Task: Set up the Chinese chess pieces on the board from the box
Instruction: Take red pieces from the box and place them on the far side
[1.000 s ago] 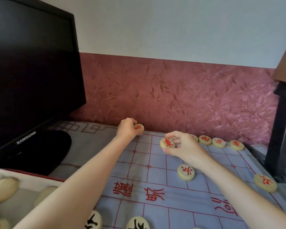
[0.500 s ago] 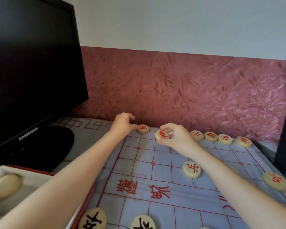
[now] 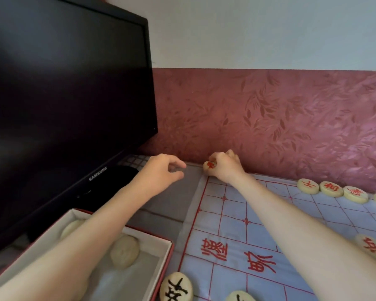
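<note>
A blue cloth board (image 3: 237,224) with a red grid lies on the table. My right hand (image 3: 227,167) is shut on a cream disc with a red character (image 3: 210,166), held at the board's far left corner against the wall. My left hand (image 3: 163,172) hovers just left of the board with its fingers apart and nothing in it. The white box with a red rim (image 3: 163,256) sits at the lower left under my left forearm, with several blank-faced discs (image 3: 124,250) inside. Three red-marked discs (image 3: 331,189) line the far edge to the right.
A black monitor (image 3: 63,101) on its stand fills the left side, close to the box and my left hand. The maroon wall (image 3: 269,118) runs right behind the board. Two black-marked discs (image 3: 176,287) lie at the near edge, and a red-marked disc (image 3: 371,246) at the right.
My left hand let go of its red-marked disc on the far row and drew back left off the board. My right hand carried its disc left to the far corner.
</note>
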A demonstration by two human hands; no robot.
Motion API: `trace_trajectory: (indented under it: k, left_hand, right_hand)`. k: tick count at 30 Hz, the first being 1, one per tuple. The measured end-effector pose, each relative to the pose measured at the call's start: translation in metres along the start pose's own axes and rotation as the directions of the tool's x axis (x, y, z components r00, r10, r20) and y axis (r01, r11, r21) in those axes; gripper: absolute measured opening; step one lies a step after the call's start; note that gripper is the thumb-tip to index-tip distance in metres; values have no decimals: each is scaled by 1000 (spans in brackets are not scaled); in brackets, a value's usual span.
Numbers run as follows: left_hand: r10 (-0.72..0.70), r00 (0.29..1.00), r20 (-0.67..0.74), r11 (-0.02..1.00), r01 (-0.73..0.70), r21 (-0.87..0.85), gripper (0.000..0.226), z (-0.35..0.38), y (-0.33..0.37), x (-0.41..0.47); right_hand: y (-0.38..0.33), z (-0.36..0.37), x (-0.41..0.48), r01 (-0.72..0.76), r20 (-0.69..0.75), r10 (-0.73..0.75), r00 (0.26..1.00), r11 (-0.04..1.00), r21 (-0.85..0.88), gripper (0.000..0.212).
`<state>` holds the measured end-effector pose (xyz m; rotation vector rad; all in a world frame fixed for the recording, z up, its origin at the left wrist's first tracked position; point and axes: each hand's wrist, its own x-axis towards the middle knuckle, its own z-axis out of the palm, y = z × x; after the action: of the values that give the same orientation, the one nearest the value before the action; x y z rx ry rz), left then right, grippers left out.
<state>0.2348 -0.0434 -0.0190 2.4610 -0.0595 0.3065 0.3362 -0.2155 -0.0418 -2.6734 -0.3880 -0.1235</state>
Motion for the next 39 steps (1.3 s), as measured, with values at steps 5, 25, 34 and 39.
trace_trajectory:
  k: [5, 25, 34, 39]
  left_hand:
    - [30, 999, -28, 998, -31, -57, 21, -12, 3, -14]
    - [-118, 987, -111, 989, 106, -106, 41, -81, -61, -179]
    - [-96, 978, -187, 995, 89, -42, 55, -95, -74, -251]
    - [-132, 971, -199, 991, 134, -1, 43, -90, -87, -273]
  right_hand:
    - [-2, 8, -4, -18, 52, 21, 998, 999, -52, 44]
    - [-126, 18, -178, 541, 174, -601, 780, 787, 295, 37]
    - [-175, 32, -227, 521, 213, -633, 744, 750, 408, 43]
    - [-191, 54, -238, 479, 211, -575, 791, 796, 371, 50]
